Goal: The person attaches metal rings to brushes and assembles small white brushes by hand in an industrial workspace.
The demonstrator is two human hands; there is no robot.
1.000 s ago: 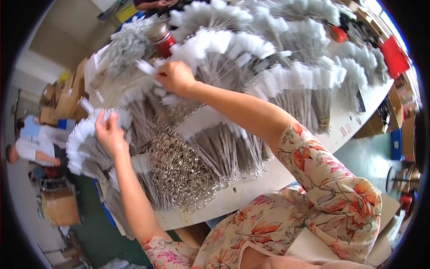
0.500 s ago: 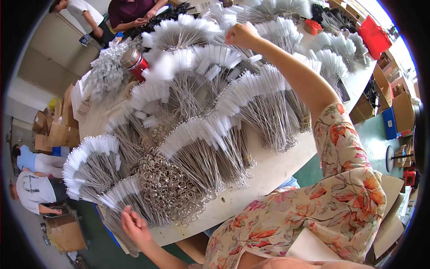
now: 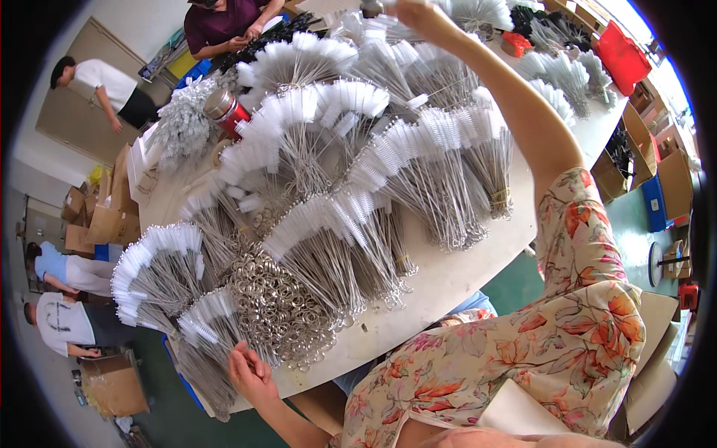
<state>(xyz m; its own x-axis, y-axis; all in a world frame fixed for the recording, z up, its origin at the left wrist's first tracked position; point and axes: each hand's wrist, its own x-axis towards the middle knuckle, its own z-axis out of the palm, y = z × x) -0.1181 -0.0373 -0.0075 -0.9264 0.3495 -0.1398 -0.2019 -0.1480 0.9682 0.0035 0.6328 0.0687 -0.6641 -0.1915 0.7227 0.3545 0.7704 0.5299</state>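
Observation:
My left hand (image 3: 252, 375) is closed, fingertips together, at the wire ends of a small bundle of white-bristled wire brushes (image 3: 208, 317) at the table's near left; whatever it pinches is too small to make out. Beside it lies a heap of metal split rings (image 3: 280, 306). My right arm stretches across the table, and my right hand (image 3: 420, 18) is curled at the top edge of the view, beside a dark grey object (image 3: 371, 7). Its grip is partly cut off. Fanned bundles of similar brushes (image 3: 433, 142) spread between my hands, twisted-wire stems toward me.
A red flask (image 3: 226, 112) with a metal lid stands among the bundles. A red bag (image 3: 622, 58) lies at the far right. Across the table sits a person in maroon (image 3: 222, 28). Cardboard boxes (image 3: 112, 213) and other people are at the left; more cartons (image 3: 676, 187) stand right.
My right hand has moved farther away, to the top edge. My left hand has shifted slightly right. A blurred white shape by the flask is gone, and a person in white has moved left.

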